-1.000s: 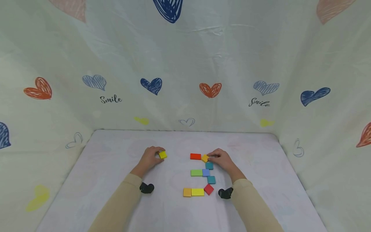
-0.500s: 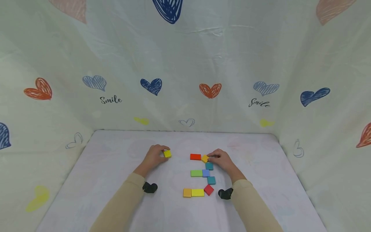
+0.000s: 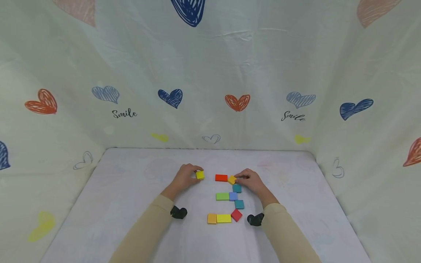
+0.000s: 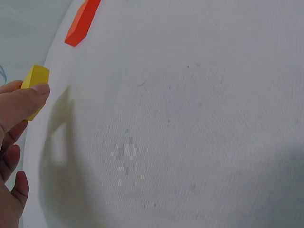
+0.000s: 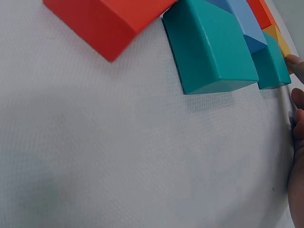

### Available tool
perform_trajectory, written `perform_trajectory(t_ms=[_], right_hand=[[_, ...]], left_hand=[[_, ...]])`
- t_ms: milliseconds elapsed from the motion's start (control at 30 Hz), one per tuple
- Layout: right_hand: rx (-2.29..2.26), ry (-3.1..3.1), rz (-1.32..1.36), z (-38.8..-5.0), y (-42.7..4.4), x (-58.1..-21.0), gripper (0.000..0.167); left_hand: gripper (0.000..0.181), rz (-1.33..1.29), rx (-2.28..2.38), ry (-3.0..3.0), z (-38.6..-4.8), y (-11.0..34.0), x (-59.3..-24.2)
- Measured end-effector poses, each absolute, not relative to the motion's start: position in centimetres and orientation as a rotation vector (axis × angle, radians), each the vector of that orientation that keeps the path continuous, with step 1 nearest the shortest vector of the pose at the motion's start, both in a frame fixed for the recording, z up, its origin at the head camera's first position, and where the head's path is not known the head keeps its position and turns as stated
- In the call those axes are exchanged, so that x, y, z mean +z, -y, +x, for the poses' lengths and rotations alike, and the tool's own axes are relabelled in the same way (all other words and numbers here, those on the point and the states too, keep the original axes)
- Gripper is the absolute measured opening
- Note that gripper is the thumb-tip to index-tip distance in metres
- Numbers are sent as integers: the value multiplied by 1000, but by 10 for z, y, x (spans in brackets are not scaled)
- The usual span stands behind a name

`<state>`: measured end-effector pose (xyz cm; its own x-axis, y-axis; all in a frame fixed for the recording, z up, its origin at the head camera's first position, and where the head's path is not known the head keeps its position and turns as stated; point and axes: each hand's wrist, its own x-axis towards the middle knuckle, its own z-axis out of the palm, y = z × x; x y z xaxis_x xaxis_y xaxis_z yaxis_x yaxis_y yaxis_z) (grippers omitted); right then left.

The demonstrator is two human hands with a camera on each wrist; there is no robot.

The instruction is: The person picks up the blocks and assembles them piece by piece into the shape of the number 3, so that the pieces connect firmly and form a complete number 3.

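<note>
Between thumb and fingers, my left hand [image 3: 184,178] pinches a yellow block [image 3: 200,175], held off the table in the left wrist view, left of the red rectangular block [image 3: 221,178]. My right hand [image 3: 251,181] has its fingertips on the orange block [image 3: 231,179], which sits turned at the red block's right end. Below it come a teal block [image 3: 236,188], a blue block [image 3: 233,196] beside a green one [image 3: 222,196], and a second teal block [image 3: 239,204]. A tilted red square block [image 3: 236,215], a yellow rectangle [image 3: 224,218] and an orange square [image 3: 212,218] form the bottom row.
The white table [image 3: 131,204] meets a pale sheet [image 3: 204,65] printed with hearts at its back and sides. Black heart-shaped pieces sit at the left cuff [image 3: 178,212] and the right cuff [image 3: 255,219].
The left hand has moved right with the yellow block, closer to the red rectangle. The right hand stays at the orange block, and the laid blocks keep their places.
</note>
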<state>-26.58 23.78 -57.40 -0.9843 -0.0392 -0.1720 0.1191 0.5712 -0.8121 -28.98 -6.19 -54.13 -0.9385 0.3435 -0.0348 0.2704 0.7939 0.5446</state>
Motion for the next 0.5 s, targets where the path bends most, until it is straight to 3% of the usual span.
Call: perform_trajectory(t_ms=[500], right_hand=[[-1391,-2617,82,-264,-237,-570,14]], left_hand=[[42,552,810,-2811,-291,34,-553]])
